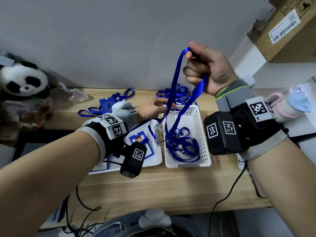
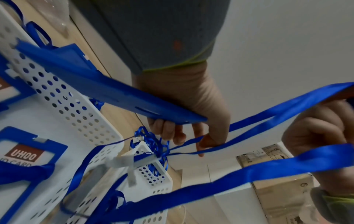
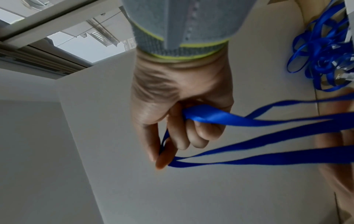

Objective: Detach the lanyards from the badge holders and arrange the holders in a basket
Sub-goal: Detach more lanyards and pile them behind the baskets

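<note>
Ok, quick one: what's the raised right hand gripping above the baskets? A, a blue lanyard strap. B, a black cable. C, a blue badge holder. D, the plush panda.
A: the right hand has its fingers curled round the blue lanyard, whose loop trails down into the right-hand white basket; the right wrist view shows the same strap pinched in the fingers.

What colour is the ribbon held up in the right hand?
Bright blue lanyard; right wrist view shows it best.

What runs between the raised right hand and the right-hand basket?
Only the blue lanyard: it hangs from the right hand down into the right basket, shown in the head view.
</note>
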A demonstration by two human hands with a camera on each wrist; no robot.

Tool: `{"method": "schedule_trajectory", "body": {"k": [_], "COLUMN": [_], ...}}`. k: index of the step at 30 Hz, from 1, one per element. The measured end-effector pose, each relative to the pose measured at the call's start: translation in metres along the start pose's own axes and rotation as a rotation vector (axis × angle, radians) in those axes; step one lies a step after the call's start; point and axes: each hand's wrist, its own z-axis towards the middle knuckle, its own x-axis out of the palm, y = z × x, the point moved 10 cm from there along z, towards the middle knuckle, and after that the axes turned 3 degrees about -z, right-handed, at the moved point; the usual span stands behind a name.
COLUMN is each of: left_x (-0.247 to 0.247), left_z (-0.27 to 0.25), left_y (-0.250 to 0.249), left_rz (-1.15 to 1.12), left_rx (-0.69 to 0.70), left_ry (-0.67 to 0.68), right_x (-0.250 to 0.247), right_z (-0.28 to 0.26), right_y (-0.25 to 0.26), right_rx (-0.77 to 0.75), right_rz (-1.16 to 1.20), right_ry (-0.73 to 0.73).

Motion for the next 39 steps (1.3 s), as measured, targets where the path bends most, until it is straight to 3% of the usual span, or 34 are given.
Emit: {"method": "schedule_trajectory", "body": {"k": [8,12,18,21,24,27,30,32,37,39], "left_x": [-0.005,0.002,0.004,-0.002,-0.016,-0.023,-0.026,-0.022,-0.014,-0.014], "left_z": [0.004,0.012,0.03,0.032,0.029,0.023,0.019,0.017,0.005,0.001], "left_y": [0.006,0.004,0.011,0.02,0.035,0.039,0.038,0.032,0.01,0.002], "left_rz": [-0.048,0.067,0.102,0.129,0.136,0.126,0.067,0.037,-0.067,-0.102], "left_rx": [-0.015,-0.034,-0.059,-0.109,-0.166,-0.188,-0.212,-0.215,-0.205,-0.196], "left_ry": [-0.084,-0.096,-0.243,-0.266,-0.316,-0.297,-0.23,-0.158,-0.013,0.008], "right_x": [-0.027,-0.026,-0.037,-0.071,-0.114,-0.136,-0.139,-0.126,-0.039,-0.013], "right_z": [0.0,0.0,-0.001,0.0,-0.004,-0.009,-0.009,-0.003,0.02,0.023], "right_y": [-0.002,0.001,0.003,-0.009,-0.035,-0.069,-0.084,-0.09,-0.101,-0.105], "right_rx": [-0.015,-0.023,-0.034,0.019,0.182,0.393,0.439,0.418,0.212,0.162], "right_rz": [0.021,0.022,-0.02,-0.189,-0.501,-0.818,-0.961,-0.991,-0.983,-0.992], "right_ry": [-0.092,-0.07,-0.097,-0.266,-0.458,-0.501,-0.561,-0.502,0.038,0.18]}}
